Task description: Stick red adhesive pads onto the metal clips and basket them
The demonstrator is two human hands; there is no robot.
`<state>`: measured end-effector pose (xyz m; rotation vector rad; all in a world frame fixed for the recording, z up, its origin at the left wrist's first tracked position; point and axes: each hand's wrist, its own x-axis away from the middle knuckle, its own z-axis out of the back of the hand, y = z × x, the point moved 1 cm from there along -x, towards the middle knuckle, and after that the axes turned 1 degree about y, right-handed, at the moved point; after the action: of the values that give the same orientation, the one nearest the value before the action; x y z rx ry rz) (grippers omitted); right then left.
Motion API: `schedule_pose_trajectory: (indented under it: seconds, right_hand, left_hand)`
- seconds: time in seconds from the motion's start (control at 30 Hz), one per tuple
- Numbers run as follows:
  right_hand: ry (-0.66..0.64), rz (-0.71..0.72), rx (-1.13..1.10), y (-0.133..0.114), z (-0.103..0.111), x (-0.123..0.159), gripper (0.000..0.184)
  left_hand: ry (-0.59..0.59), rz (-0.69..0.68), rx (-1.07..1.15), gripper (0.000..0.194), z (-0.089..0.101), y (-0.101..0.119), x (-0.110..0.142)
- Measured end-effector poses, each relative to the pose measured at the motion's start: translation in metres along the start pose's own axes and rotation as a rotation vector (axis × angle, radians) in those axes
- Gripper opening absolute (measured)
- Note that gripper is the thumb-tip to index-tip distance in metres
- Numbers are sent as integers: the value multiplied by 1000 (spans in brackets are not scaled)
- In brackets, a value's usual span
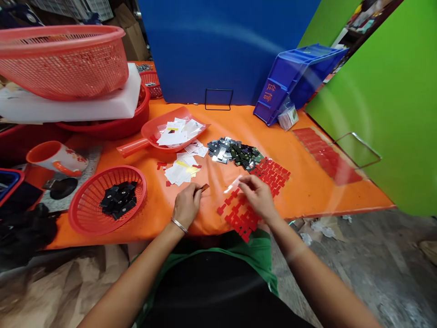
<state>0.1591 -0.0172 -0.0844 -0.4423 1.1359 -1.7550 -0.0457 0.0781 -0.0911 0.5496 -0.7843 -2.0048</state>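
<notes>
My left hand (187, 205), with a bangle at the wrist, pinches a small dark, brownish flat piece (205, 187) between thumb and fingers. Over a sheet of red die-cut stickers (241, 214), my right hand (257, 196) has thumb and fingertips together. A glossy clear patch (234, 185) shows beside those fingertips; whether it is film in the hand or a reflection I cannot tell. More red stickers (275, 175) extend beyond the right hand. Just behind both hands lies a pile of small dark flat pieces (235, 153). White paper slips (180, 172) are heaped beyond my left hand.
A red scoop (150, 132) holds more paper slips. At left, a red basket (141, 200) contains black pieces, near a mug (56, 157). Stacked baskets (68, 64) stand behind. A blue bin (287, 86) and another red sheet (324, 155) are on the right of the orange table (290, 136).
</notes>
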Motion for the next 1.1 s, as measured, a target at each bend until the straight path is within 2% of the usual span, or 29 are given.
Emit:
schedule_pose_trajectory:
  seconds: [0.07, 0.13, 0.27, 0.37, 0.47, 0.57, 0.73, 0.87, 1.0, 1.1]
  right_hand:
    - [2, -113, -41, 8, 20, 5, 16]
    - [-44, -175, -33, 14, 30, 15, 16]
    - [-119, -187, 118, 19, 30, 37, 11]
    - [-90, -150, 277, 18, 30, 45, 8]
    - [-64, -152, 332, 16, 35, 49, 8]
    - [-143, -141, 296, 8, 35, 54, 10]
    - [-235, -104, 301, -9, 12, 67, 12]
    - [-243, -193, 415, -14, -4, 71, 7]
    - [-272, -253, 535, -14, -8, 66, 6]
    - [-311, -235, 585, -15, -9, 64, 10]
  left_hand:
    - [-23, 112, 244, 12, 2, 6, 1]
    - [-92, 186, 482, 15, -1, 13, 4]
    - [-249, 279, 786, 26, -21, 25, 12]
    - [-322, 360, 894, 26, -37, 32, 19]
    - [-354, 404, 927, 20, -47, 36, 23]
    - [-344, 392, 900, 15, -51, 38, 24]
    - [-344, 392, 846, 8, -53, 35, 23]
    - [-348, 415, 828, 3, -54, 34, 22]
    - [-354, 430, 800, 4, -52, 37, 20]
    - [-356, 393, 785, 3, -51, 43, 18]
